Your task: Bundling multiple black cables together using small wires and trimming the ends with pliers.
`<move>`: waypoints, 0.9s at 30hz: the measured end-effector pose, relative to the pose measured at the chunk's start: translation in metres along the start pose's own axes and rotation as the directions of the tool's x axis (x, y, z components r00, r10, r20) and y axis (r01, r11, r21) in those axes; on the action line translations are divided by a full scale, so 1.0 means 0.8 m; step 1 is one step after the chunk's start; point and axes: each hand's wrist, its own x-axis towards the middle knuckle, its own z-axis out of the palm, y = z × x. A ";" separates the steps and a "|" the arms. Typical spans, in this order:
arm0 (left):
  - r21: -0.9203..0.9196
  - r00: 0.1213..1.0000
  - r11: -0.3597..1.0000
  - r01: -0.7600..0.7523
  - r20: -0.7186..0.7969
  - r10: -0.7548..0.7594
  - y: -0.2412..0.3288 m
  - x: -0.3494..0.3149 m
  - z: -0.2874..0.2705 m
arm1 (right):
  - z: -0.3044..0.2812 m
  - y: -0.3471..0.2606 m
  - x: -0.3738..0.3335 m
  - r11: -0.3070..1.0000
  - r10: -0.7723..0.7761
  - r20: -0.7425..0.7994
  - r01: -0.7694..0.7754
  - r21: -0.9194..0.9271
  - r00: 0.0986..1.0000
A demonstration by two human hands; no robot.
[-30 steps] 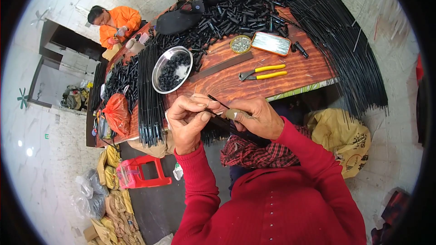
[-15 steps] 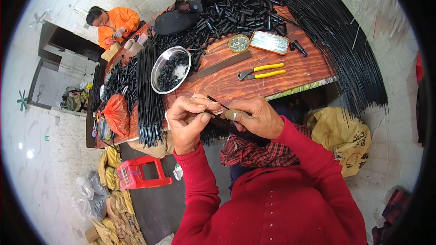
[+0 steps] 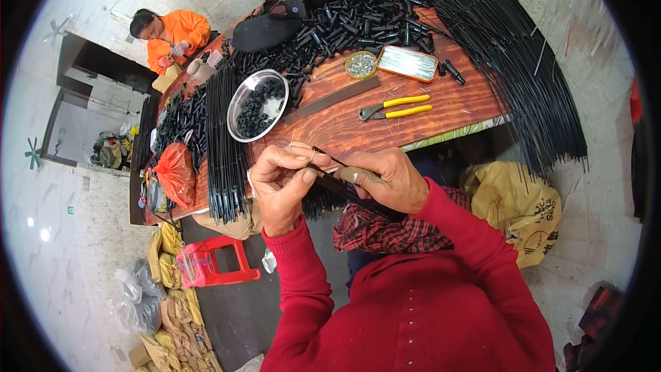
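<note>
Just past the table's near edge, my left hand (image 3: 279, 189) pinches a thin, pale wire-like piece (image 3: 314, 155) between thumb and fingertips. My right hand (image 3: 394, 179) is closed round a thin black rod (image 3: 330, 158), whose tip points up and left to the left fingertips. Whether the wire passes into the rod or only touches it is too small to tell. A longer dark piece (image 3: 365, 201) slants below both hands, partly covered by the right one. Beyond them on the table lie yellow-handled cutting pliers (image 3: 396, 107).
A metal bowl (image 3: 235, 124) of small black parts stands beside bundled black rods (image 3: 226, 145). Short silvery pieces fill a round tin (image 3: 361, 65) and a rectangular tin (image 3: 407, 64). More rods (image 3: 523, 76) overhang the right. A co-worker in orange (image 3: 187, 27) sits at the far left.
Both hands hold nearly the same pose, with the rod's tip shifted very slightly. The rest of the scene looks the same.
</note>
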 end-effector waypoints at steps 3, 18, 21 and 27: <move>0.018 0.999 1.000 0.014 -0.042 -0.013 0.003 0.002 0.001 | 0.005 0.000 -0.002 1.000 0.004 -0.042 -0.003 0.003 0.999; 0.140 0.990 0.989 0.046 -0.137 -0.027 -0.001 0.004 0.009 | -0.007 -0.003 0.005 0.834 -0.377 -0.088 0.297 -0.465 0.922; 0.115 0.987 0.992 0.058 -0.155 -0.040 -0.004 0.004 0.012 | -0.017 -0.013 0.008 0.831 -0.304 0.006 0.268 -0.487 0.953; 0.127 0.990 0.990 0.065 -0.132 -0.048 -0.006 0.010 0.020 | -0.013 -0.026 0.013 0.962 -0.228 -0.165 0.195 -0.193 0.960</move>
